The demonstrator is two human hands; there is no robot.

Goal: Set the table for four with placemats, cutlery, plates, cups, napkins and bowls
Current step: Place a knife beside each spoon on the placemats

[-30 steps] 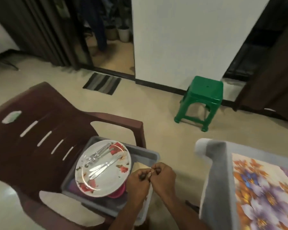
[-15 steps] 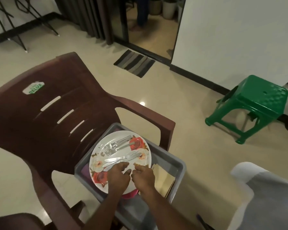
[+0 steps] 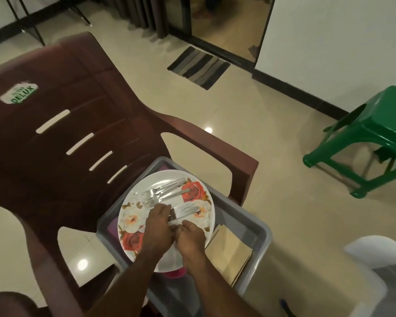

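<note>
Nearest the camera, both forearms reach down over a grey tub [image 3: 258, 234] that sits on the seat of a brown plastic chair [image 3: 62, 143]. The left hand [image 3: 157, 225] lies palm-down on a floral plate [image 3: 199, 200], its grip curled over the handles of the knives [image 3: 185, 210]; the right hand [image 3: 191, 236] is just beside it, fingertips pressed to the same handles, though whether either grip has fully pinched a knife cannot be told. The likely reason for two hands is to separate one or more pieces from the loose bunch without sliding the rest off.

Farther up the plate lie the forks [image 3: 160, 193], untouched. The plate seems to serve as a carrying tray for the cutlery, resting atop something pink that shows at its near rim. Tan napkins [image 3: 229, 252] are tucked upright-ish against the tub's right wall, touching the plate's edge.

As for room, the chair's armrest [image 3: 215, 152] rises just beyond the tub's far corner and the backrest closes the left side, so lifting straight up and toward the person looks the clearest way out. Beyond, the tiled floor [image 3: 249, 115] is open as far as a green stool [image 3: 375, 124] and a striped mat [image 3: 199, 67] at the doorway. No desk is identifiable in view.
</note>
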